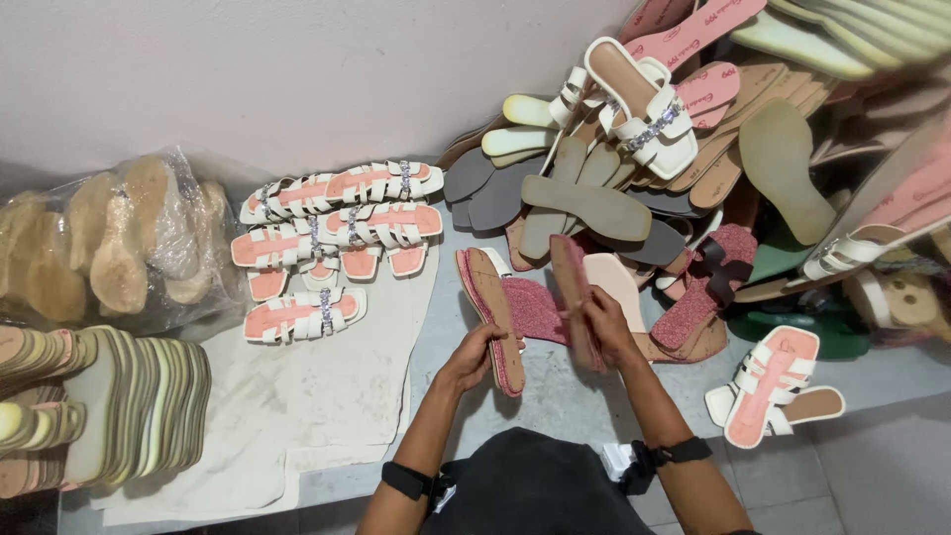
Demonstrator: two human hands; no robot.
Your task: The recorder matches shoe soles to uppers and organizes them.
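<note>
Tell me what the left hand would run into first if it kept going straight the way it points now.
Likely the pink glitter piece lying just beyond the sole that the left hand grips; it points up and slightly right. Depth is hard to judge from above.

Even, soft indoor light; faint shadows only; no glare; sharp centre; slight wide-angle bending at the edges.

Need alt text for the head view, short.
Seen from above, a person's left hand and right hand each hold a flat pink glittery sandal sole on edge, one in the left, one in the right. White-strapped pink sandals lie on a cloth to the left, and loose soles are heaped to the right.
</note>
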